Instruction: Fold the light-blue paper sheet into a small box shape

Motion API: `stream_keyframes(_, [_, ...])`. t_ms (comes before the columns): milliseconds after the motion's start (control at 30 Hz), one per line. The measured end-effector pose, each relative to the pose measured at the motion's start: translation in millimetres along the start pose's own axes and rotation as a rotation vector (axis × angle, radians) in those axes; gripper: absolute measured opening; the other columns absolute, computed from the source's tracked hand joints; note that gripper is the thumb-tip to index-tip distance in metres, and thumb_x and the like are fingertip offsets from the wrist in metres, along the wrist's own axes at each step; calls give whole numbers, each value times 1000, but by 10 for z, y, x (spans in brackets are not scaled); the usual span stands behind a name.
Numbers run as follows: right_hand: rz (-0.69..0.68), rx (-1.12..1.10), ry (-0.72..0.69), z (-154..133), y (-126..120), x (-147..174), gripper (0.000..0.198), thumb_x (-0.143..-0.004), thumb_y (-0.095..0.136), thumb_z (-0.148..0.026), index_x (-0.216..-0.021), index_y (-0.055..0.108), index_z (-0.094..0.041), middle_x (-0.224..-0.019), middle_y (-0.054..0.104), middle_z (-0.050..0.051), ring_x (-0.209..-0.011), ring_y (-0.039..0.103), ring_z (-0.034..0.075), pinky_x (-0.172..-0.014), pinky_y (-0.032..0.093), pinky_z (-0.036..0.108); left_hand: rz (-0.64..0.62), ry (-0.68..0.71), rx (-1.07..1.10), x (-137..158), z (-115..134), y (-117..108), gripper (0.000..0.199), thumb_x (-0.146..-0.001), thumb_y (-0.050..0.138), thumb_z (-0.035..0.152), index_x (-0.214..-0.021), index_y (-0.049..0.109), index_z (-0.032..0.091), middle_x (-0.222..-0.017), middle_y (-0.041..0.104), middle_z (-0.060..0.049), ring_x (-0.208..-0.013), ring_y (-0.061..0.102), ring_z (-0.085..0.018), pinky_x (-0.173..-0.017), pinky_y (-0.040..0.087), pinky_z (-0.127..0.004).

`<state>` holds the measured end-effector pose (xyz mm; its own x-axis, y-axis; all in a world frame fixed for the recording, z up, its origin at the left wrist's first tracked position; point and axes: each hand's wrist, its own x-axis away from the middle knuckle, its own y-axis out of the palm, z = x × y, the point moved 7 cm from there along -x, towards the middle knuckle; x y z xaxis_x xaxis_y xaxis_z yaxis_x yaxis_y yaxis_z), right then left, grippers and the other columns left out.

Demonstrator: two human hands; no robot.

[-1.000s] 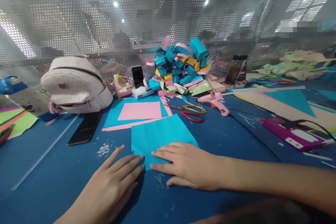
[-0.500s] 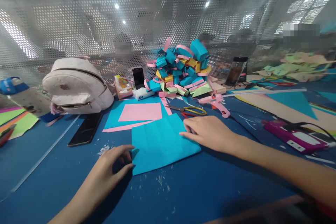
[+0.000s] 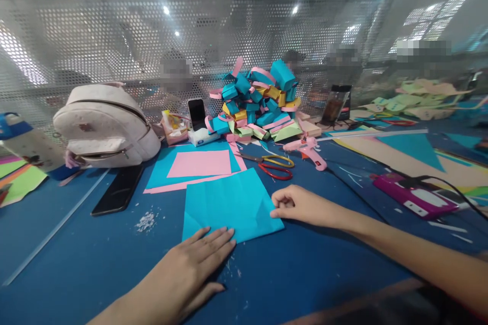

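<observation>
A creased sheet of blue paper lies on the dark blue table in front of me. My left hand rests flat, fingers stretched out over the sheet's lower left edge, thumb on the table. At the right edge of the sheet, the curled fingers and thumb of my right hand pinch the paper. Just behind it lie a pink paper rectangle on another blue sheet and a pink strip. Scissors with red and yellow handles lie beyond my right hand.
A pink glue gun and a purple power strip are on the right. A heap of folded paper pieces rises at the back. To the left stand a white backpack, a black phone and a bottle.
My left hand has moved from the sheet's left edge to lie flat across its lower edge. My right hand has slid down the sheet's right side. The view has shifted slightly.
</observation>
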<state>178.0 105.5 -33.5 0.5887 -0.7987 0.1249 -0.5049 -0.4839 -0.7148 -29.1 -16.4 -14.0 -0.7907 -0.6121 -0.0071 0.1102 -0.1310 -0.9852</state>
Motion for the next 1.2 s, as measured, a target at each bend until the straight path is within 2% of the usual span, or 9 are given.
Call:
stream_keyframes(200, [-6, 143, 54, -34, 6, 105, 30, -82, 66, -39, -65, 53, -18, -58, 55, -4, -56, 51, 12, -51, 27, 23, -33, -35, 41, 16, -5, -6, 61, -101, 41, 36, -154, 10, 29, -157, 26, -2, -142, 28, -20, -116, 28, -44])
stream_keyframes(300, [101, 325, 27, -147, -71, 163, 26, -85, 67, -37, -69, 56, -19, -63, 58, -3, -59, 53, 13, -51, 26, 24, -2, -29, 64, 13, 3, -34, 62, -100, 45, 36, -153, 14, 30, -155, 30, -2, -141, 32, -21, -116, 30, -43])
stream_keyframes(400, [320, 553, -151, -455, -120, 268, 13, -88, 65, -30, -85, 59, -19, -85, 63, 1, -74, 57, 16, -59, 33, 26, 8, -21, 49, -4, 1, -53, 61, -99, 45, 37, -153, 17, 29, -154, 32, -4, -140, 34, -22, -116, 30, -44])
stream_keyframes(433, [335, 599, -253, -582, -63, 306, 9, -90, 62, -28, -92, 60, -19, -92, 62, 3, -80, 57, 17, -64, 35, 27, 1, -16, 32, -14, 0, -51, 61, -100, 45, 38, -153, 17, 28, -154, 32, -4, -140, 34, -22, -116, 29, -45])
stream_keyframes(500, [238, 655, -472, -802, 155, 373, 13, -94, 56, -24, -106, 61, -22, -97, 61, 3, -85, 56, 18, -71, 38, 29, -18, -7, -10, -37, -3, -36, 61, -99, 44, 40, -153, 18, 27, -154, 31, -6, -141, 33, -23, -117, 27, -47])
stream_keyframes(600, [111, 734, -614, -942, 417, 425, 20, -95, 55, -28, -112, 61, -21, -94, 61, 4, -82, 54, 20, -69, 37, 32, -1, 11, -64, -70, -1, -28, 61, -98, 46, 44, -152, 23, 25, -154, 32, -8, -140, 34, -26, -116, 27, -50])
stream_keyframes(700, [105, 788, -629, -937, 473, 437, 21, -95, 55, -31, -111, 63, -20, -91, 61, 4, -82, 53, 21, -67, 36, 33, 15, 24, -117, -89, 11, -20, 62, -97, 47, 47, -151, 27, 23, -154, 31, -10, -139, 35, -28, -116, 28, -52])
stream_keyframes(867, [125, 800, -602, -802, 372, 513, 20, -92, 60, -29, -110, 64, -22, -85, 61, 1, -79, 53, 20, -69, 36, 33, -19, 31, -204, -153, 40, -13, 65, -94, 47, 54, -149, 32, 22, -155, 31, -12, -140, 34, -28, -117, 25, -51])
stream_keyframes(1200, [190, 833, -507, -593, 207, 724, 18, -89, 63, -22, -106, 67, -23, -84, 63, 1, -79, 58, 18, -73, 41, 32, 7, 107, -167, -541, 186, -55, 62, -93, 51, 54, -144, 41, 20, -154, 33, -16, -140, 34, -32, -115, 27, -55])
